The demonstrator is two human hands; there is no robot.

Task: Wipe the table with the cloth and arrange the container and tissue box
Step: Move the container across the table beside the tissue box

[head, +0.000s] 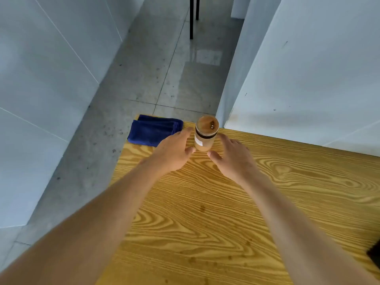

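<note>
A glass container (204,138) with a wooden lid stands upright near the far left corner of the wooden table (226,212). My left hand (173,152) is just left of it, fingers apart, thumb almost touching its base. My right hand (232,158) is just right of it, also spread, with the thumb close to the jar's foot. Neither hand grips the container. A folded dark blue cloth (153,130) lies at the table's far left corner, partly hanging over the edge, behind my left hand. No tissue box is in view.
A white wall (308,79) borders the table's far edge on the right. Grey tiled floor (160,68) lies beyond and left of the table, with dark chair legs (192,17) far off. A dark object (374,254) shows at the right edge.
</note>
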